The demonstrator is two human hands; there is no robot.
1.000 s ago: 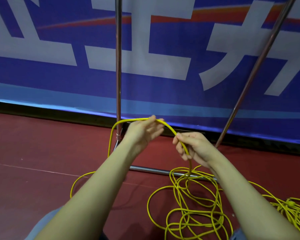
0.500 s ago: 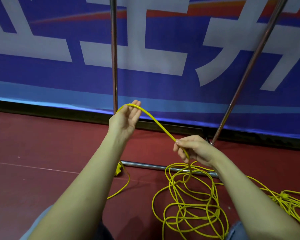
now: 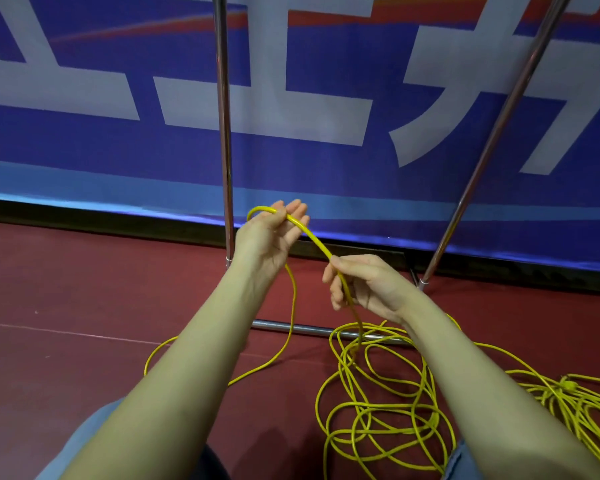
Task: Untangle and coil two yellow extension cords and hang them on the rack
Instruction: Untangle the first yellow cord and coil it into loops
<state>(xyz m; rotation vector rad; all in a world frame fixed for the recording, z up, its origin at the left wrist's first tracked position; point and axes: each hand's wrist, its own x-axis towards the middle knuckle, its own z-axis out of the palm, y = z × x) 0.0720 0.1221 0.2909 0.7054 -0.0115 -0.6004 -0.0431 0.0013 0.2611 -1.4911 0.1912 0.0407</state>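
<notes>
A yellow cord (image 3: 315,240) arcs between my two hands in front of the metal rack (image 3: 224,133). My left hand (image 3: 269,237) is raised with its palm toward me, and its thumb pins the cord's bend against straight fingers. From that hand a strand drops and trails left across the floor. My right hand (image 3: 369,287) has its fingers curled round the cord, lower and to the right. Below it the cord falls into a loose pile of loops (image 3: 378,410) on the floor. A second yellow tangle (image 3: 568,393) lies at the right edge.
The rack's slanted right pole (image 3: 492,133) and low base bar (image 3: 291,328) stand on the red floor (image 3: 66,289). Some loops lie over the base bar. A blue banner (image 3: 326,174) with white lettering hangs behind. My knees show at the bottom edge.
My hands have come closer together, the right one sliding up the cord. The left hand has shifted right, and the strand hanging from it now trails in a longer curve on the floor.
</notes>
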